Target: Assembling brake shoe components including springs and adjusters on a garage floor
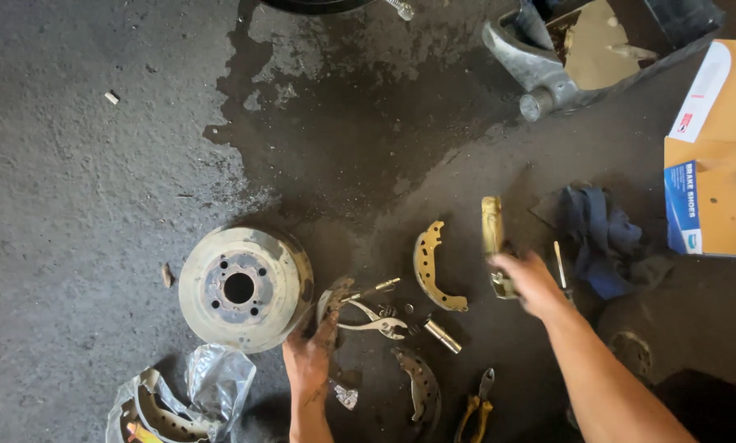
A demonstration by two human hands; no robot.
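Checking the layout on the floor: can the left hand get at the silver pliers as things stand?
Probably yes. The left hand rests just beside the silver pliers, which lie uncovered on the floor with nothing between them.

A: Both arms bare to the frame edge, no sleeves, no gloves.

B: Left hand (pixel 309 357) smeared with dark grease, fingers especially. Right hand (pixel 532 283) motion-blurred; no watch or rings seen.
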